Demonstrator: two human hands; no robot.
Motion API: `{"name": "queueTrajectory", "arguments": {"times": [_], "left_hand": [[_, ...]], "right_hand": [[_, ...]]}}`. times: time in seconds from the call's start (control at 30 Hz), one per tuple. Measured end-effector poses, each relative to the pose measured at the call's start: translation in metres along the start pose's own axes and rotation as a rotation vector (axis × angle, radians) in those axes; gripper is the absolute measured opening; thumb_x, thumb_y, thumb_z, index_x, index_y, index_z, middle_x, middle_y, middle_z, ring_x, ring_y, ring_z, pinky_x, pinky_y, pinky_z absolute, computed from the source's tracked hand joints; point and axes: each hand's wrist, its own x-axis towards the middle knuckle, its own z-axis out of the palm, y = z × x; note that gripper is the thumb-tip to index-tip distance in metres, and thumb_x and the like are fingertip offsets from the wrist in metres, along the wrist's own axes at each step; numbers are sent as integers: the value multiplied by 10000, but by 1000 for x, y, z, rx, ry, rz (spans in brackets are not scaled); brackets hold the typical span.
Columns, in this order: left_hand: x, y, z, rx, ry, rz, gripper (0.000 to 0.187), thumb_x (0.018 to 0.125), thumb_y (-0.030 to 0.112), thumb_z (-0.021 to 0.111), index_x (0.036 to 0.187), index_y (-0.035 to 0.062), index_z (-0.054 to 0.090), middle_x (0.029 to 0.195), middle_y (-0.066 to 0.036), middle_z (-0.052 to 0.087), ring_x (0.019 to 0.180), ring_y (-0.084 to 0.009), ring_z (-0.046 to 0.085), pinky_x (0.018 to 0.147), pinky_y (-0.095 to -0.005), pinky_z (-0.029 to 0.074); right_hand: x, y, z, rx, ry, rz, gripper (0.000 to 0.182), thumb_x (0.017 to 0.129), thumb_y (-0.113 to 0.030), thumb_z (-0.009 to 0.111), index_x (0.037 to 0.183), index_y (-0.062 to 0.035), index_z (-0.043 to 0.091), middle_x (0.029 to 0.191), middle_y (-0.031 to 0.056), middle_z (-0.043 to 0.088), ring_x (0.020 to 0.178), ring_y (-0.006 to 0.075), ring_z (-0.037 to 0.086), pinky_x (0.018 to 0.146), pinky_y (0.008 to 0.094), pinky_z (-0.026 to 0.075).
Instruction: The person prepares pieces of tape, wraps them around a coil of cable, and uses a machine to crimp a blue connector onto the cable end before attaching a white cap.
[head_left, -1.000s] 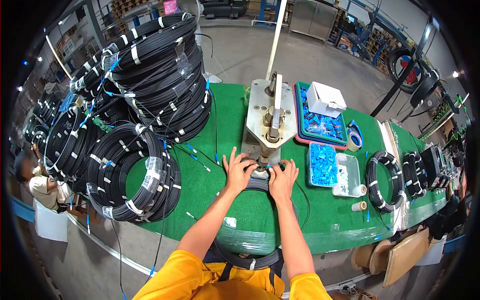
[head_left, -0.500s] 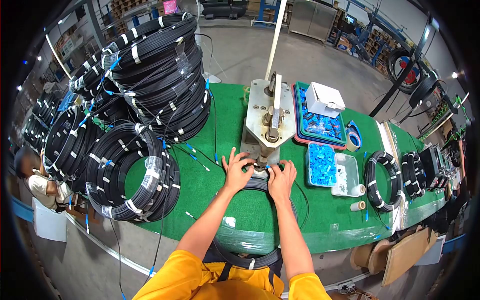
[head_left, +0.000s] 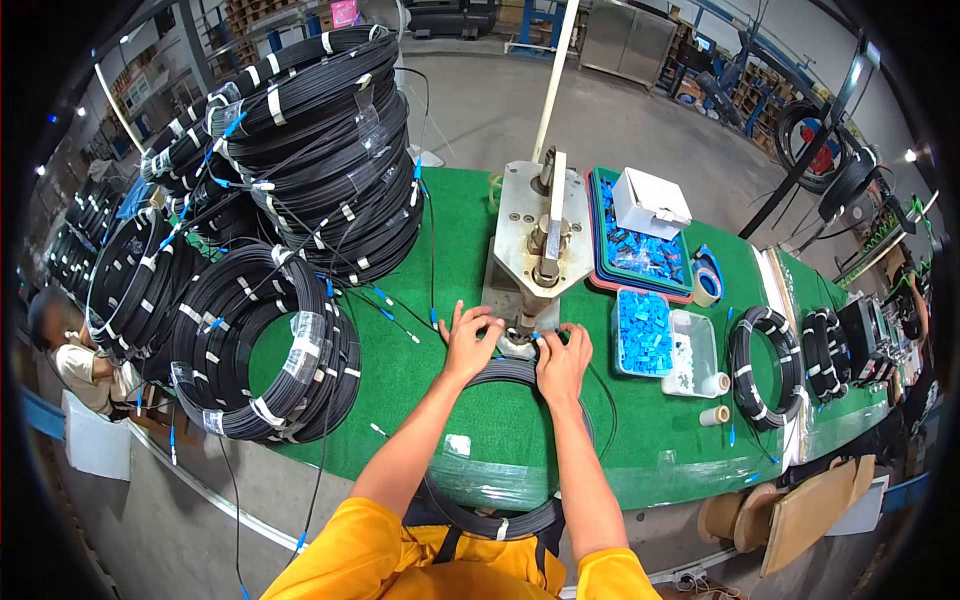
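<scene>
My right hand (head_left: 564, 360) pinches a small blue connector (head_left: 536, 336) at the right of the press foot. My left hand (head_left: 470, 340) is at the left of that foot, thumb and forefinger together; what lies between them is too small to make out. Between both hands stands a metal hand press (head_left: 541, 225), its lever upright and its ram down near the base. A black cable coil (head_left: 503, 527) rests on the green table top (head_left: 400, 420), below my hands and against my body.
Tall stacks of black cable coils (head_left: 320, 180) fill the left side. On the right are a tub of blue parts (head_left: 643, 335), a clear box (head_left: 694, 350), a tray under a white carton (head_left: 650, 200), tape (head_left: 706, 283) and another coil (head_left: 767, 365). A person (head_left: 75, 350) is at far left.
My left fingertips have drawn slightly left, away from the press foot. My right hand stays nearly in place with the blue connector. The view has shifted a little.
</scene>
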Motion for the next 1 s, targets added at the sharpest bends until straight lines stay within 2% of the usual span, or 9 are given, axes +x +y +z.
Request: {"name": "queueTrajectory", "arguments": {"times": [0.33, 0.4, 0.73, 1.0], "left_hand": [[-5, 7, -4, 61, -64, 78, 229, 872, 397, 700, 969, 205, 779, 1359, -44, 575, 1457, -370, 247, 1112, -679, 5], [-5, 7, -3, 67, -77, 87, 209, 871, 374, 700, 984, 217, 780, 1351, -32, 567, 1463, -365, 209, 1102, -703, -3], [-5, 4, 4, 114, -31, 142, 161, 871, 338, 702, 971, 235, 776, 1311, -11, 585, 1452, -355, 237, 1105, -696, -12], [-7, 5, 3, 128, -2, 164, 145, 873, 320, 694, 960, 236, 775, 1285, -23, 598, 1431, -353, 277, 1110, -678, 24]], "right_hand": [[-1, 1, 0, 7, 13, -8, 158, 884, -179, 648, 986, -82, 721, 1213, 173, 538, 1238, 396, 422, 1065, 521, 313], [-2, 1, 0, 10, 10, -15, 156, 885, -179, 649, 985, -83, 721, 1211, 172, 540, 1237, 395, 422, 1064, 518, 315], [-1, 0, -2, 19, 2, 12, 164, 890, -189, 644, 993, -88, 724, 1214, 175, 543, 1233, 392, 424, 1053, 520, 319], [-2, 0, -1, 7, -6, 15, 170, 891, -197, 642, 997, -94, 724, 1204, 156, 544, 1209, 371, 431, 1036, 513, 329]]}}
